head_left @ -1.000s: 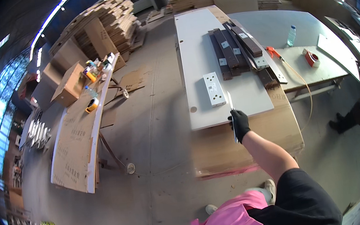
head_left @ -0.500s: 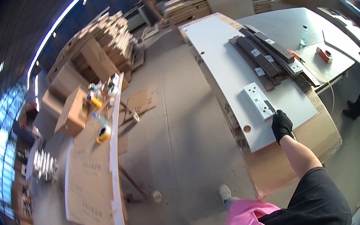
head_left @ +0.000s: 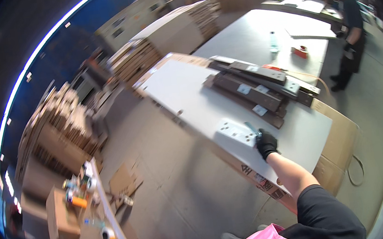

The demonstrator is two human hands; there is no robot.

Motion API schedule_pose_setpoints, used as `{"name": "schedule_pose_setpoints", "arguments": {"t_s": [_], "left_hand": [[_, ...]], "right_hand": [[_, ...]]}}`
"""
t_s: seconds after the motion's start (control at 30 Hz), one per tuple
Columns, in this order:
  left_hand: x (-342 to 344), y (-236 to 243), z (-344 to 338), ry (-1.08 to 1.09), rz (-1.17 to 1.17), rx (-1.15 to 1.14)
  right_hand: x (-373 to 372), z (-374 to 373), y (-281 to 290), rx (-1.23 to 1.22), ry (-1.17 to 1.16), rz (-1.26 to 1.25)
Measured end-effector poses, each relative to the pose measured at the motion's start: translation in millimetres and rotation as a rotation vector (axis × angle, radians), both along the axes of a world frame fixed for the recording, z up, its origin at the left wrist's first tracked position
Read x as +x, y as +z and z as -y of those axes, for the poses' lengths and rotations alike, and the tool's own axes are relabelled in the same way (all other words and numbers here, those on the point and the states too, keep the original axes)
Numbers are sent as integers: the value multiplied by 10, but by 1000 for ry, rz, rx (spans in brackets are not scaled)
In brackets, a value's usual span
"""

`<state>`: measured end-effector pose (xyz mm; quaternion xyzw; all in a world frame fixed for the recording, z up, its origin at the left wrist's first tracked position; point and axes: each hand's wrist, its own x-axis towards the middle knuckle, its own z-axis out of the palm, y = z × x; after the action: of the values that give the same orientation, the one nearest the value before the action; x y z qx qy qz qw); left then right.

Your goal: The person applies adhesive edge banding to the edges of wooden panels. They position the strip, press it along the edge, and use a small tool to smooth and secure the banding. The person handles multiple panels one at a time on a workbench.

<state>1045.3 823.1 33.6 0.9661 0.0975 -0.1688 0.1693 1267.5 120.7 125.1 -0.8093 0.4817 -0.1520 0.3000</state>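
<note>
My right hand (head_left: 266,144), in a black glove, is closed around a short dark, greenish tool (head_left: 252,129); blur hides its exact kind. Its tip lies over the near end of a white bar with round holes (head_left: 235,132). That bar rests on a long white panel (head_left: 175,85), close to the panel's left edge. Beyond my hand, several dark brown bars with holes and white labels (head_left: 246,90) lie in a loose pile on the same panel. My left hand is out of view.
Behind the pile, a grey table (head_left: 233,34) holds a clear bottle (head_left: 274,42) and a red tape dispenser (head_left: 300,52). A co-worker (head_left: 348,26) stands at the right. Left are a cardboard box (head_left: 61,216), a tape roll (head_left: 108,238) and stacked boards (head_left: 57,127).
My view has swung to the right, and the co-worker shows more fully. My right hand stays at the near end of the white bar, with the tool now plainer to see.
</note>
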Motion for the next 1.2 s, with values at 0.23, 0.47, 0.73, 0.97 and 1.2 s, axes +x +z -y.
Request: {"name": "schedule_pose_setpoints", "arguments": {"t_s": [0.23,0.47,0.73,0.97,1.2], "left_hand": [[3080,-74,180,-445,67,2],[5668,684,2363,-974,471,-306],[5830,1206,5216,-1742,693,-271],[6540,1060,5969,-2000,571,-398],[6961,1074,6420,-2203,481,-515]], "right_hand": [[402,-280,-19,-165,-138,40],[908,-336,-20,-134,-331,33],[1333,5,-11,-241,-107,219],[1312,227,87,-312,-6,395],[1175,209,-17,-121,18,299]]}}
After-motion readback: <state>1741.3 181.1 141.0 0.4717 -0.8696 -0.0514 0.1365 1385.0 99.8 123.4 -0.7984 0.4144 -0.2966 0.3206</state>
